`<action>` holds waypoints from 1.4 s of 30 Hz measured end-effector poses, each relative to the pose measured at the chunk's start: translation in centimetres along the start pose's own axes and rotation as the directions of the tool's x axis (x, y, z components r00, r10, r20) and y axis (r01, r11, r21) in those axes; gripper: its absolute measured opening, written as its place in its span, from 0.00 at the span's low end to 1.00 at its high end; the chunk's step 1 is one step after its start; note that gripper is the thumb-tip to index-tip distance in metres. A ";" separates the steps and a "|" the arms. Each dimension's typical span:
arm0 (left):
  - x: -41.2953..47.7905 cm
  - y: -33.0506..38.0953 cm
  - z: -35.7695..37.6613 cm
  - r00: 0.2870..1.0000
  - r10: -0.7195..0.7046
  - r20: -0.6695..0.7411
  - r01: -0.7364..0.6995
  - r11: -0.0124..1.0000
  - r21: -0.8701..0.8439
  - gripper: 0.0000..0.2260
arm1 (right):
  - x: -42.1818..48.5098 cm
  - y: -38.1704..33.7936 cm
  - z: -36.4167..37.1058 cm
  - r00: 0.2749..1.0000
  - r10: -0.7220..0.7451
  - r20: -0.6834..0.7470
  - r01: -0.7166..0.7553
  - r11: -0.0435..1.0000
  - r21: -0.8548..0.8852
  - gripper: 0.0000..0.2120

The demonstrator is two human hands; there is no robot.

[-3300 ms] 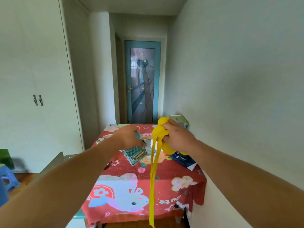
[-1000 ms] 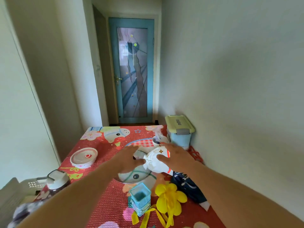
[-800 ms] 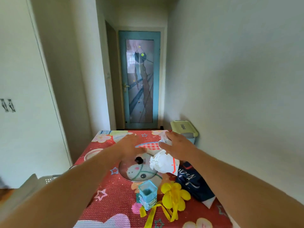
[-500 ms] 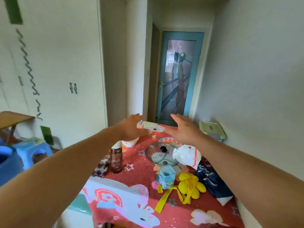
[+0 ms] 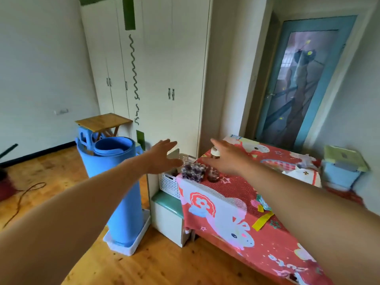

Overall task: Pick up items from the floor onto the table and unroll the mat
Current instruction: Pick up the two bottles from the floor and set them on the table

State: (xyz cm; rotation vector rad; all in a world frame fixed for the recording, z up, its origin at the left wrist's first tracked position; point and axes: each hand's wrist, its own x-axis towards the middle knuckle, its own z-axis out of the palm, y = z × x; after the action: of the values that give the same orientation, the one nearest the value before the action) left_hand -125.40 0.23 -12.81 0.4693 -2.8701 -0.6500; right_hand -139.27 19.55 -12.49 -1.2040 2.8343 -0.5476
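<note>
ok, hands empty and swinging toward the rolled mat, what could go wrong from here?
1. The rolled blue mat stands upright in a shallow white tray; pulling it could tip it or drag the tray along.
2. The right hand passes close over the brown bottle near the table's edge and might knock it off.
3. A cord lies on the floor where the mat could unroll.

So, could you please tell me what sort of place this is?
Most likely a room in a home: tall white wardrobes, a wooden floor, and a table under a red cartoon-print cloth.
</note>
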 end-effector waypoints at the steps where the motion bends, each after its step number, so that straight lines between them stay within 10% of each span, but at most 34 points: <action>1: -1.5 -1.7 -0.6 1.000 -0.020 -0.002 0.020 1.000 -0.007 0.35 | -0.4 -2.0 1.0 1.000 -0.015 -0.001 0.015 1.000 0.013 0.46; 12: -15.3 -16.5 -4.4 0.986 -0.152 0.069 0.149 0.988 0.052 0.36 | -4.3 -20.2 12.5 0.985 -0.168 0.050 0.160 0.979 0.127 0.45; 24: -16.8 -23.4 3.6 0.953 -0.244 0.178 0.251 0.968 -0.018 0.38 | -4.5 -18.9 22.4 0.967 -0.194 0.164 0.169 0.973 0.158 0.44; 42: -19.1 -45.3 50.4 0.863 -0.249 0.439 0.341 0.929 -0.144 0.40 | -11.2 0.0 69.2 0.898 0.197 0.394 -0.276 0.949 0.155 0.47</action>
State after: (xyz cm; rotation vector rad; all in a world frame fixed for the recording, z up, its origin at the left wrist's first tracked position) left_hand -106.65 -12.36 -79.55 0.8430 -3.0799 -1.2412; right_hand -121.26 5.81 -78.79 -0.8070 2.4767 -0.5192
